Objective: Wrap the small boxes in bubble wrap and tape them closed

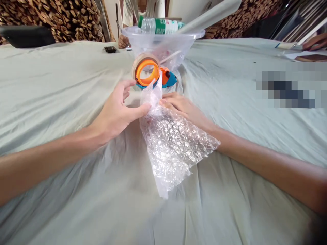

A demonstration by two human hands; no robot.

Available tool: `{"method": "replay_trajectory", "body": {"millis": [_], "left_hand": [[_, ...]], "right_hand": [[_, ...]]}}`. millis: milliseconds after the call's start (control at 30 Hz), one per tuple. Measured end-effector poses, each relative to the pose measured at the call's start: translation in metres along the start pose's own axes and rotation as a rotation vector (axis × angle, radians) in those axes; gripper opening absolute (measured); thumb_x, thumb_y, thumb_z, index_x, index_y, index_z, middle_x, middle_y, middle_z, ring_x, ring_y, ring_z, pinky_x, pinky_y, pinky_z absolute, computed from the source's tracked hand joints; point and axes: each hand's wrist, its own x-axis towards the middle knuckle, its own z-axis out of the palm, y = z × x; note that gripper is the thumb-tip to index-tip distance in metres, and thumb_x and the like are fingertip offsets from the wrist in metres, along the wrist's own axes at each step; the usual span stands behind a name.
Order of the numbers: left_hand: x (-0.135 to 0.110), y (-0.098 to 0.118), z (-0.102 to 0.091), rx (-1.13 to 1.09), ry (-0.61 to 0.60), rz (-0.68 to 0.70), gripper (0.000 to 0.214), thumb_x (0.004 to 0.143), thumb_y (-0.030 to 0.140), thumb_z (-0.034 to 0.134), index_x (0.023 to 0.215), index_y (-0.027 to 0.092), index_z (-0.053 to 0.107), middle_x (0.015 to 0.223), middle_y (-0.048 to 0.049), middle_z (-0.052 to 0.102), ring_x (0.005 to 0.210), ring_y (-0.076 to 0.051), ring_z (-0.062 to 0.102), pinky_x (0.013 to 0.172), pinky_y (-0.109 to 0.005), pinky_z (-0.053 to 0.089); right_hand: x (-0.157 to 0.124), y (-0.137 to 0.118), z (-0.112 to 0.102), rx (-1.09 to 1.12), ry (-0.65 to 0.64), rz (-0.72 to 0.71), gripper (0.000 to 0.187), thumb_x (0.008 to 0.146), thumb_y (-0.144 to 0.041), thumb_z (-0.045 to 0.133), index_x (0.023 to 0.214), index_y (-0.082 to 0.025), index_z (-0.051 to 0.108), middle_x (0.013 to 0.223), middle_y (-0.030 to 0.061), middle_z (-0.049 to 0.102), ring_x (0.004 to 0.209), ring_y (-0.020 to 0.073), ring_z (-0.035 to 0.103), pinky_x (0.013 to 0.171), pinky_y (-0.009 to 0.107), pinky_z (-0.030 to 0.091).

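Note:
A crumpled, clear sheet of bubble wrap [176,139] is bunched narrow at its top and fans out toward me, with a ragged lower edge. My right hand [181,107] pinches its upper part from the right, the thumb on top and the fingers partly hidden. On the other side, my left hand [114,109] has its fingers spread apart, and only the thumb tip touches the wrap's left edge. Just beyond both hands stands a tape dispenser, blue and orange [170,78], carrying a roll of tape [139,64] around an orange hub.
Behind the dispenser stands a translucent plastic tub [133,35] with a green-labelled bottle [163,26] and a long white roll [214,15] across its top. A small black object [110,49] lies left on the pale cloth [76,75]. Other people's hands [124,41] show at the far side and right.

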Motion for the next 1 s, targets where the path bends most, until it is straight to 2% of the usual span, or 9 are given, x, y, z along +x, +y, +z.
{"method": "replay_trajectory", "body": {"millis": [67,200,300,467,633,733,833,900,1000], "left_hand": [[0.003,-0.006,-0.003,0.041,0.000,-0.034,0.082,0.081,0.059,0.099,0.150,0.025,0.068,0.168,-0.0185,0.063,0.163,-0.046,0.054,0.131,-0.070,0.050],[0.004,0.001,-0.006,0.022,-0.250,-0.017,0.055,0.096,0.069,0.083,0.128,0.024,0.083,0.138,-0.0129,0.083,0.137,-0.041,0.076,0.120,-0.062,0.062],[0.004,0.011,-0.005,-0.058,-0.326,-0.020,0.048,0.095,0.059,0.086,0.129,0.026,0.084,0.137,-0.0097,0.084,0.134,-0.038,0.078,0.123,-0.061,0.060],[0.002,0.015,0.002,-0.218,-0.327,0.011,0.045,0.096,0.044,0.086,0.135,0.024,0.080,0.139,-0.0093,0.084,0.132,-0.032,0.079,0.120,-0.048,0.063],[-0.006,0.021,0.006,-0.153,-0.249,0.151,0.026,0.100,0.043,0.082,0.118,0.025,0.085,0.123,-0.0052,0.087,0.118,-0.031,0.082,0.111,-0.047,0.067],[-0.013,0.026,0.005,-0.016,-0.166,0.236,0.022,0.102,0.046,0.083,0.115,0.028,0.086,0.123,-0.0031,0.087,0.123,-0.030,0.080,0.116,-0.047,0.066],[-0.018,0.026,0.004,0.147,-0.044,0.367,0.013,0.104,0.041,0.082,0.112,0.031,0.086,0.126,-0.0025,0.085,0.125,-0.028,0.079,0.118,-0.047,0.065],[-0.020,0.025,0.004,0.253,0.019,0.483,0.006,0.105,0.035,0.081,0.109,0.034,0.086,0.131,-0.0022,0.082,0.125,-0.028,0.078,0.117,-0.048,0.064],[-0.021,0.026,0.006,0.359,0.051,0.616,0.011,0.105,0.024,0.078,0.105,0.034,0.083,0.119,-0.0020,0.081,0.112,-0.026,0.078,0.102,-0.047,0.067]], "right_hand": [[0.000,0.000,-0.001,0.045,0.005,-0.019,0.057,0.117,-0.068,0.045,0.084,-0.024,0.058,0.105,0.0079,0.073,0.110,0.0279,0.067,0.107,0.051,0.049],[-0.002,-0.006,-0.002,0.201,0.004,-0.081,0.052,0.114,-0.070,0.055,0.087,-0.025,0.058,0.090,0.0015,0.064,0.082,0.0190,0.056,0.077,0.036,0.048],[-0.003,-0.011,-0.001,0.260,0.036,-0.107,0.040,0.114,-0.057,0.059,0.091,-0.024,0.065,0.095,0.0021,0.070,0.087,0.0205,0.062,0.082,0.036,0.052],[-0.002,-0.007,0.001,0.232,0.095,-0.155,0.023,0.109,-0.042,0.064,0.109,-0.025,0.079,0.129,0.0086,0.078,0.126,0.0278,0.070,0.109,0.045,0.057],[-0.004,-0.005,0.008,0.276,0.283,-0.179,0.011,0.103,-0.037,0.074,0.101,-0.026,0.075,0.120,0.0074,0.070,0.108,0.0222,0.069,0.100,0.041,0.062],[-0.003,-0.004,0.011,0.405,0.293,-0.133,0.027,0.096,-0.040,0.083,0.102,-0.027,0.060,0.122,0.0061,0.067,0.095,0.0188,0.071,0.097,0.040,0.065],[-0.003,-0.004,0.010,0.470,0.282,-0.120,0.042,0.091,-0.042,0.087,0.114,-0.029,0.055,0.138,0.0077,0.068,0.109,0.0213,0.076,0.102,0.040,0.068],[-0.005,-0.006,0.008,0.422,0.269,-0.151,0.031,0.096,-0.039,0.084,0.116,-0.028,0.063,0.133,0.0072,0.074,0.118,0.0234,0.076,0.107,0.041,0.066],[-0.009,-0.010,0.006,0.275,0.268,-0.219,0.004,0.107,-0.029,0.071,0.104,-0.026,0.072,0.114,0.0042,0.080,0.110,0.0229,0.076,0.106,0.043,0.064]]}}
